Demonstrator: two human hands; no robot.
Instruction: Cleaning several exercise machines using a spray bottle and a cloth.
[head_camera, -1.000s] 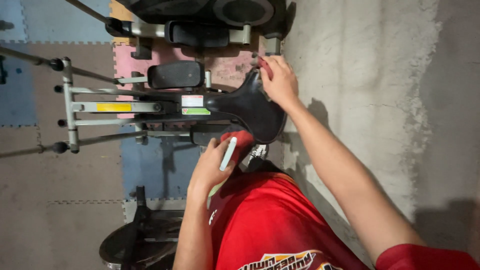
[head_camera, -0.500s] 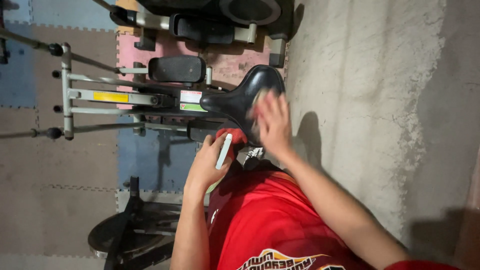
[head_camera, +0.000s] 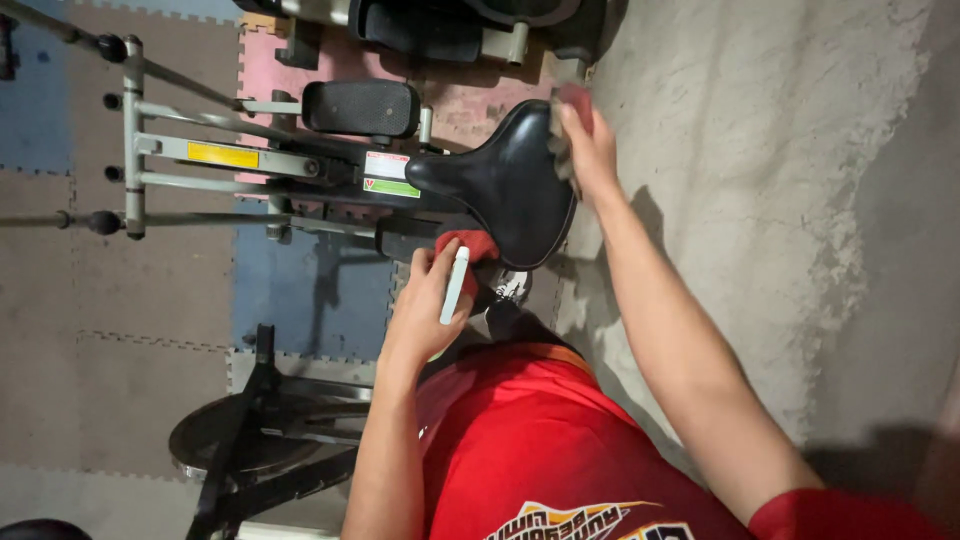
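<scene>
black saddle (head_camera: 510, 185), red shirt (head_camera: 520, 430), blue mat (head_camera: 300, 280)

Foam floor mats (head_camera: 300, 290) in grey, blue and pink carry an exercise machine (head_camera: 300, 170).

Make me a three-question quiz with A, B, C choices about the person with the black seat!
1. Where is the right hand? A on the black seat's edge; B on the floor; C on the shirt.
2. What colour is the shirt? A green; B red; C white.
3. What is the left hand doing? A hanging empty; B holding a white and red bottle; C resting flat on the seat.

Answers: 1 A, it presses a cloth there; 2 B, plainly red; 3 B, fingers wrap the bottle.
</scene>
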